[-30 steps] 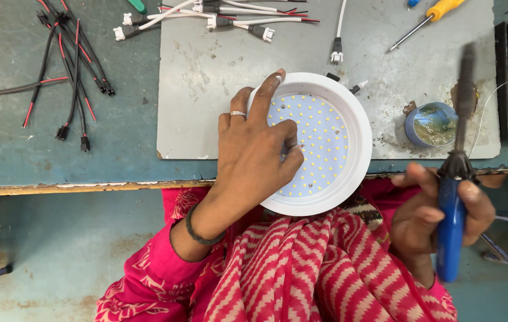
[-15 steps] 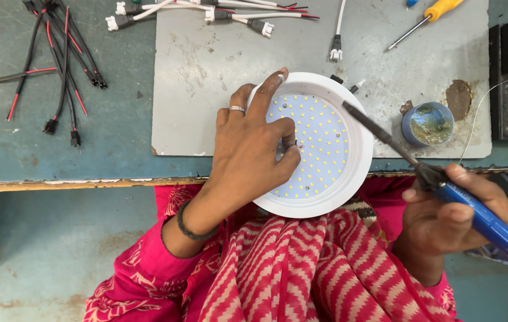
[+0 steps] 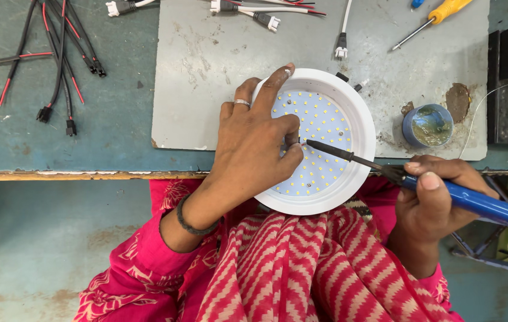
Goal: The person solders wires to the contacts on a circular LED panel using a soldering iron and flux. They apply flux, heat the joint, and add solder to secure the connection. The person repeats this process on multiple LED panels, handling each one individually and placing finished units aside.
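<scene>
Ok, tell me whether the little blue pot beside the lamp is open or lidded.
Open. The small blue pot stands upright on the grey mat with no lid on it; its glossy greenish contents show from above.

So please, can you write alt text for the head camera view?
A left hand steadies a round white LED light panel at a workbench edge while the right hand brings a blue-handled soldering iron tip to its board. A small blue tin sits nearby.
</scene>
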Available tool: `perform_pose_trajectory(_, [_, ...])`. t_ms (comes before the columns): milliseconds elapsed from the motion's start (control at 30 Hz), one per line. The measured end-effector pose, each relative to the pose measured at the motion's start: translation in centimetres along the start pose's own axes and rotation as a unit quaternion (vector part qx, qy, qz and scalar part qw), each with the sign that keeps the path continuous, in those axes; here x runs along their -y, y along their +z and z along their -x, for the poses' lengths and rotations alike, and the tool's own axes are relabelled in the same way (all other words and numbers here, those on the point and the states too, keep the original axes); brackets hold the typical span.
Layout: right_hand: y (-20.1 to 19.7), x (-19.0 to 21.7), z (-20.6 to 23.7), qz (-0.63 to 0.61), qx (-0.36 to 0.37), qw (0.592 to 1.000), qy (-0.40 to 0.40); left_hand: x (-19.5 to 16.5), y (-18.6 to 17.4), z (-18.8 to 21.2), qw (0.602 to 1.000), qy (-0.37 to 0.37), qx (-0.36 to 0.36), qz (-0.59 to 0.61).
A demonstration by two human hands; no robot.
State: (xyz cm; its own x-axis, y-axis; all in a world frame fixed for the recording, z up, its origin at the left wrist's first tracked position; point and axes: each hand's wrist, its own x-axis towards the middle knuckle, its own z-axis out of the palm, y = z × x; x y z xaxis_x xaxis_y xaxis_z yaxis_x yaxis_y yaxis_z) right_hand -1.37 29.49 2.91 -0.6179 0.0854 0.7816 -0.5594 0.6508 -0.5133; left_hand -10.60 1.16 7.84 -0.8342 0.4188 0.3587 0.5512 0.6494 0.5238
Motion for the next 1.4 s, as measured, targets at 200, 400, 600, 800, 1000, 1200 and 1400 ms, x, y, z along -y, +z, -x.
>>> perform_pose_trajectory(200, [0.5,0.9,-0.3,-0.123,-0.033,0.985,0.113,0.2,-0.1,0.0,1.0,0.003,-0.004,0.001])
perform_pose_trajectory(400, [0.9,0.7,0.0,-0.154,-0.057,0.982,0.097,0.3,0.1,0.1,1.0,0.003,-0.004,-0.005])
perform_pose_trajectory(600, [0.1,-0.1,-0.2,-0.036,-0.026,0.999,-0.004,0.2,0.0,0.1,1.0,0.0,-0.005,-0.004])
perform_pose_trajectory(800, [0.3,-0.3,0.0,-0.07,-0.031,0.997,0.027,0.4,0.0,0.1,1.0,0.0,-0.007,0.001])
perform_pose_trajectory(1000, [0.8,0.2,0.3,-0.15,-0.041,0.983,0.095,0.4,0.1,0.1,1.0,0.005,-0.013,-0.003])
perform_pose_trajectory(1200, [0.8,0.0,0.4,-0.129,-0.045,0.987,0.085,0.5,0.0,0.2,1.0,0.006,-0.011,0.001])
perform_pose_trajectory(1400, [0.4,-0.6,0.4,-0.086,-0.041,0.994,0.051,0.5,0.0,0.1,1.0,0.004,-0.007,0.003])
